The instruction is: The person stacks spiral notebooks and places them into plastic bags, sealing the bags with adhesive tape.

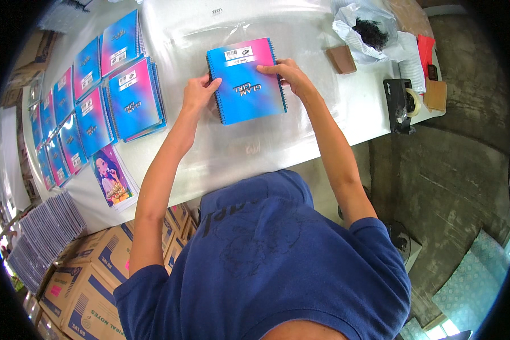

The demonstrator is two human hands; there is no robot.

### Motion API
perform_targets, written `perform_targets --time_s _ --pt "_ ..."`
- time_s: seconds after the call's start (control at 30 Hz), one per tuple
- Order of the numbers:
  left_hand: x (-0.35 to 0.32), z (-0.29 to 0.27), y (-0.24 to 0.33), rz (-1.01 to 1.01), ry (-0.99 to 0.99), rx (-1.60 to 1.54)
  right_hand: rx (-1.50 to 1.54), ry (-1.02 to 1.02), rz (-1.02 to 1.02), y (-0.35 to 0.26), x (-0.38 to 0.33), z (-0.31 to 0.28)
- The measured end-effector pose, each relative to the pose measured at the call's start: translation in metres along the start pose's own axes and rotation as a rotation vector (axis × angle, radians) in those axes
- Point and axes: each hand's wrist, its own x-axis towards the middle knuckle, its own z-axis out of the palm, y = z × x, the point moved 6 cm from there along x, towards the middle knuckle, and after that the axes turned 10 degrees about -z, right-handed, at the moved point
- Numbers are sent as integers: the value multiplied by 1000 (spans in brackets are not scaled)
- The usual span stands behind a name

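Observation:
A small stack of spiral notebooks [249, 105] with blue and pink covers lies on the table in front of me, coils showing along both its left and right sides. My left hand [199, 90] grips its left edge, thumb by the coil. On the opposite side my right hand [289, 75] holds the stack, its thumb resting on the top cover and its fingers curled around the edge. The fingers under the edges are partly hidden.
Rows of stacked notebooks [131, 102] fill the table's left side, beside a cover sheet with a drawn figure [112, 175]. At the right are a bag of black coils [370, 34], a brown block [341, 60] and a tape dispenser [398, 102]. Cartons [90, 294] stand below left.

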Motion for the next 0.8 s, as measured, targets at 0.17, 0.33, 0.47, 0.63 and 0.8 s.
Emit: perform_targets --time_s 0.17,0.33,0.47,0.63,0.8 --pt "-12 -8 9 -14 75 42 -647 469 -376 -4 -33 -35" --pt "-21 -13 -10 -171 33 -521 -1070 922 203 72 -100 -120" --pt "-27 -29 -18 -62 27 -514 -863 680 205 79 -99 -138" --pt "-38 -36 -18 -44 24 -469 -715 817 -5 47 -121 -140" --pt "-43 -36 -9 -43 63 -417 -683 815 -112 50 -125 -131"
